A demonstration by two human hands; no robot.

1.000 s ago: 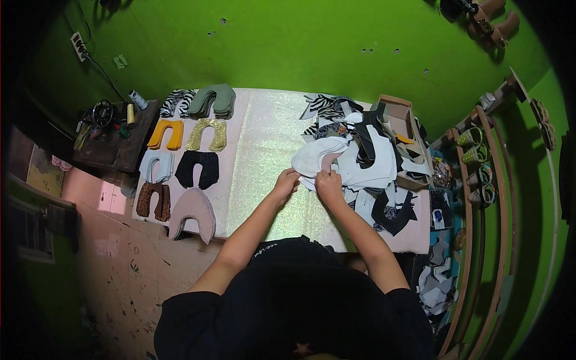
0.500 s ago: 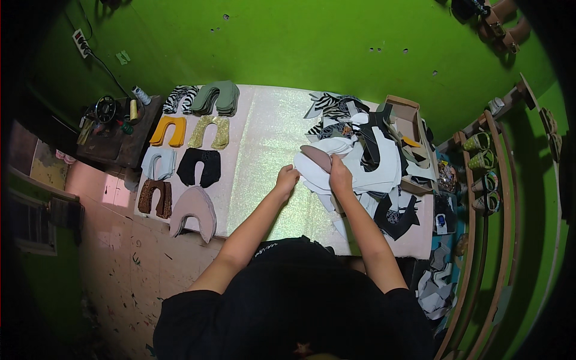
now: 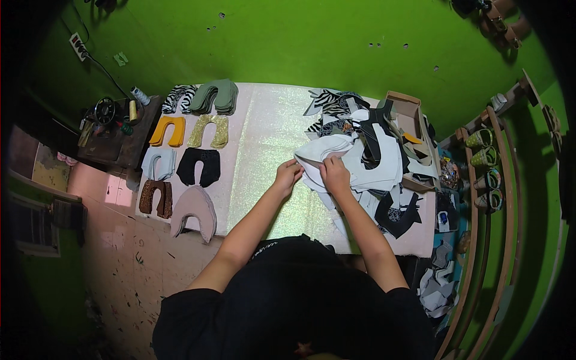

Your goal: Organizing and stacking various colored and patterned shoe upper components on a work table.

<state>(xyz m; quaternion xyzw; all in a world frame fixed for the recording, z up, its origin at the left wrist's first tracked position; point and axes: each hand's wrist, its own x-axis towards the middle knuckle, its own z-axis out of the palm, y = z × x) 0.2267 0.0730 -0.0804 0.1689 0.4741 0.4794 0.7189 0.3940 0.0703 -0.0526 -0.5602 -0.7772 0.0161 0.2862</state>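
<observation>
— So, what do you have on the head view?

— I see both hands meeting just right of the frame's centre, over a desk [image 3: 264, 138] covered in a pale glittery sheet. The left hand [image 3: 288, 176] has its grip closed, pinching the near edge of a white cut piece [image 3: 327, 150]. The right hand [image 3: 335, 175] is just beside it, fingers curled down onto the same white piece, also holding it.

— Where does that piece lie?

— It sits at the left edge of a loose heap of cut pieces [image 3: 384, 162], white, black and zebra-striped, that fills the right-centre of the frame. Behind the heap, toward the upper right, stands an open cardboard box [image 3: 408, 111].

— And the left side?

— Sorted stacks in neat rows, well apart from the hands: zebra-print pieces [image 3: 179, 97] and green pieces [image 3: 217, 96] at the top, yellow pieces [image 3: 168, 130] and gold glitter pieces [image 3: 210, 131] below them, then light blue pieces [image 3: 158, 163] and black pieces [image 3: 200, 166], and lowest a leopard-print stack [image 3: 155, 197] and a beige stack [image 3: 193, 209].

— Anything beyond the desk?

— A sewing machine [image 3: 108, 114] at upper left, against the green wall [image 3: 288, 42].
</observation>
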